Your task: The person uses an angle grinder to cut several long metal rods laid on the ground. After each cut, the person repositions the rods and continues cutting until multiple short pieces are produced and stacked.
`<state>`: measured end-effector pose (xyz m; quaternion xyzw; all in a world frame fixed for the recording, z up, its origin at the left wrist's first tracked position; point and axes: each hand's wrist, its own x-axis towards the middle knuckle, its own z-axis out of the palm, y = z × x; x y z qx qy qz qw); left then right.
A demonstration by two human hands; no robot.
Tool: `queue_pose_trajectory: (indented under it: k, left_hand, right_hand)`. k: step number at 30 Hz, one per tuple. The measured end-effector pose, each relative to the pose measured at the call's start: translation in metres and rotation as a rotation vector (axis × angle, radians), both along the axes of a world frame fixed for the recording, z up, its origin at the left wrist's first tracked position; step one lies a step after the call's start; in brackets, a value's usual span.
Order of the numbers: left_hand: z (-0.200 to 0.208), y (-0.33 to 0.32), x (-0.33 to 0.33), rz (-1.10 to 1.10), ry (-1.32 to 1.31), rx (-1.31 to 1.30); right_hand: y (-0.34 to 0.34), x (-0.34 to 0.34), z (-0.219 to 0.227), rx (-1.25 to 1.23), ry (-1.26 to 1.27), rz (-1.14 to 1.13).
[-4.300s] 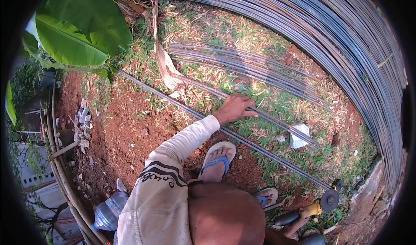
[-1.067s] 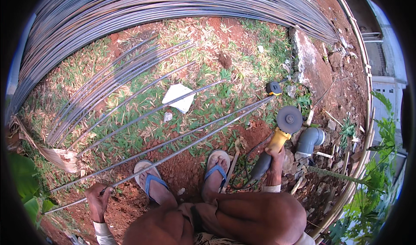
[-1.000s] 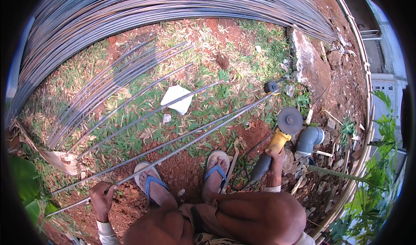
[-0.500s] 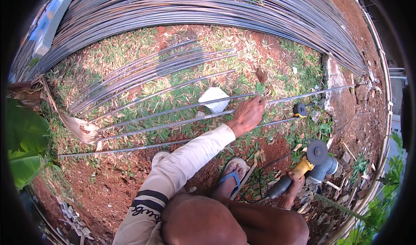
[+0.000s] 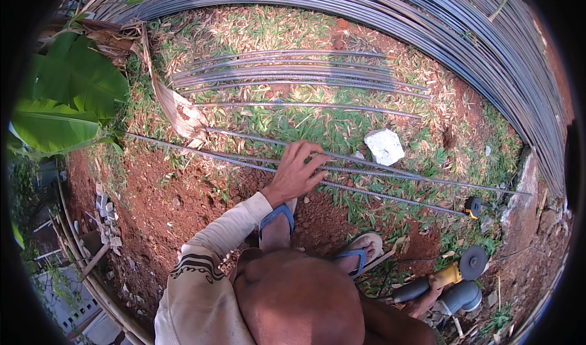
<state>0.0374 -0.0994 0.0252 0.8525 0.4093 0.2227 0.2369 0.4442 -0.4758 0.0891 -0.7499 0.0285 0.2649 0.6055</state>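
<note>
My left hand (image 5: pixel 297 171) reaches down over several thin steel rebars, its fingers spread apart and curved across them. Under the fingers, one long rebar (image 5: pixel 476 187) runs to the right and lies close beside or across another. A nearer rebar (image 5: pixel 403 202) passes by the heel of that hand and ends near a black-and-yellow tape measure (image 5: pixel 472 207). At the lower right, my right hand (image 5: pixel 425 302) is wrapped around a yellow and dark grey angle grinder (image 5: pixel 450 275), its disc pointing up and away. Part of the right hand is hidden behind the tool.
A white block (image 5: pixel 384 147) lies on the grass beyond the rods. Farther off is a small group of cut rebars (image 5: pixel 293 73), then a large bundle (image 5: pixel 366 6). A grey pipe fitting (image 5: pixel 462 297) sits by the grinder. Banana leaves (image 5: pixel 67 95) stand at left.
My view has shifted. My left hand has moved left along the rebars and its fingers have spread. The rebars that crossed the white block now lie nearer me. My right hand keeps the angle grinder.
</note>
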Motion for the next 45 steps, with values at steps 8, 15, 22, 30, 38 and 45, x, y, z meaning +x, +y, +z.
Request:
queue_pose_trajectory:
  k: [8, 15, 22, 30, 38, 45]
  left_hand:
    - [-0.021, 0.03, -0.109, 0.173, 0.377, 0.057]
    - [-0.032, 0.038, -0.123, 0.029, 0.272, -0.05]
    - [-0.026, 0.023, -0.117, 0.001, 0.307, -0.335]
    - [0.001, 0.047, -0.085, -0.066, 0.275, -0.366]
    - [0.026, 0.1, 0.015, -0.095, 0.145, -0.201]
    - [0.003, 0.114, -0.018, -0.067, 0.176, -0.21]
  right_hand:
    - [0.02, 0.003, -0.018, -0.025, -0.003, 0.1]
    - [0.04, 0.004, -0.02, -0.036, 0.028, 0.162]
    - [0.043, 0.004, -0.029, -0.041, 0.041, 0.206]
    - [0.042, 0.006, -0.017, -0.063, 0.042, 0.24]
    - [0.066, -0.027, 0.003, 0.034, -0.043, 0.147]
    - [0.058, -0.024, 0.004, -0.008, -0.025, 0.12]
